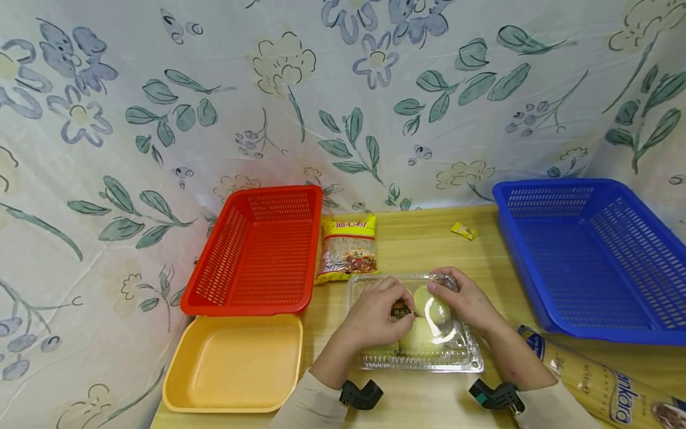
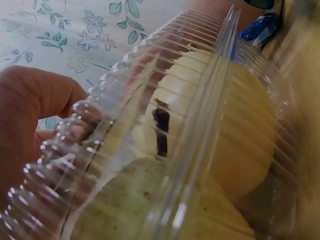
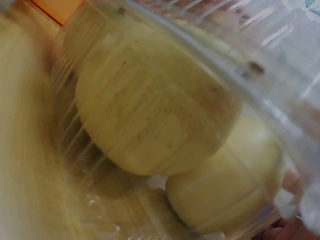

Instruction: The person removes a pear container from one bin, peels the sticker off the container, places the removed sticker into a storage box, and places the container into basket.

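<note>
A clear plastic clamshell box [image 1: 423, 360] with several pale yellow pears [image 1: 420, 333] inside lies on the table. My left hand [image 1: 377, 313] is over the lid's left half and pinches a small dark label with gold print [image 1: 400, 309] between thumb and forefinger. My right hand [image 1: 471, 304] grips the box at its far right corner, thumb on the lid. In the left wrist view the ridged lid edge crosses in front of a pear [image 2: 195, 100] with a dark stem. The right wrist view shows more pears [image 3: 155, 105] through the blurred plastic wall.
A red basket [image 1: 316, 250] and a yellow-orange tray [image 1: 233, 322] stand left. Behind the box lie a noodle-like food bag [image 1: 349, 247] and a small yellow packet [image 1: 464, 231]. A blue basket [image 1: 514, 262] stands right, a pasta bag [image 1: 600, 381] in front of it.
</note>
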A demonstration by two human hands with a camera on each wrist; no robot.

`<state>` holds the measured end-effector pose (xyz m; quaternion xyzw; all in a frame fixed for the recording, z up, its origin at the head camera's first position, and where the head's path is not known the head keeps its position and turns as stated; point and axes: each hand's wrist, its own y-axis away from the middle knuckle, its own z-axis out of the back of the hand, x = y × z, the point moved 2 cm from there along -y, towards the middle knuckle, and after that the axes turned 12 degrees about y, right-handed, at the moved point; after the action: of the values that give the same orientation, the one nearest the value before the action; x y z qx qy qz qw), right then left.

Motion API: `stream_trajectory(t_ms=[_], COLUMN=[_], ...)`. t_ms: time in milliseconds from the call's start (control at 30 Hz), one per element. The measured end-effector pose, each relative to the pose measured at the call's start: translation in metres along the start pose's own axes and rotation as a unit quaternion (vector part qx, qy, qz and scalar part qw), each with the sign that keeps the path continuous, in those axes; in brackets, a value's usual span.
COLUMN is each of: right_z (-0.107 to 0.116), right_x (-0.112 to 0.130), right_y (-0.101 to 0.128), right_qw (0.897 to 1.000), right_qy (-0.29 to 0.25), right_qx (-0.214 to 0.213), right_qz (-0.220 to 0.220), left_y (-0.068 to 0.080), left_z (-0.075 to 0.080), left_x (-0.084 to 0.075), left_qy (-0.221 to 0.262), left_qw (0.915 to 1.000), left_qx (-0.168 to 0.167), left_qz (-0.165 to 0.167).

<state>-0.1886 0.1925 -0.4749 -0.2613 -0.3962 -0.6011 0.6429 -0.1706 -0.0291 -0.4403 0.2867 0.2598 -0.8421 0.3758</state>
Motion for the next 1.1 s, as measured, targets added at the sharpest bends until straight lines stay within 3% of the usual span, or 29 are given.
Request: stream_trajectory(t_ms=[233,467,767,1100], right_z=[-0.0004,-0.0005,-0.0001,0.0], right_x=[0.0,-0.0009,-0.0002,-0.0012], right_y=[-0.0002,-0.0001,0.0009,-0.0006], right_qw=[1.0,1.0,1.0,1.0], right_qy=[0.003,0.011,0.009,0.006], right_qx=[-0.001,-0.003,-0.002,-0.002], right_qz=[-0.006,-0.005,-0.01,-0.014], left_y=[0.0,-0.0011,-0.0003,-0.0006], left_z=[-0.0006,-0.0016,-0.0011,0.0015], left_x=[0.0003,0.0004,0.0009,-0.0016], left_qy=[-0.015,-0.028,0.01,0.016], left_qw=[0.9997,0.9995,0.9999,0.9999], left_qx=[0.015,0.014,0.008,0.004], left_qz=[0.011,-0.003,-0.001,0.0])
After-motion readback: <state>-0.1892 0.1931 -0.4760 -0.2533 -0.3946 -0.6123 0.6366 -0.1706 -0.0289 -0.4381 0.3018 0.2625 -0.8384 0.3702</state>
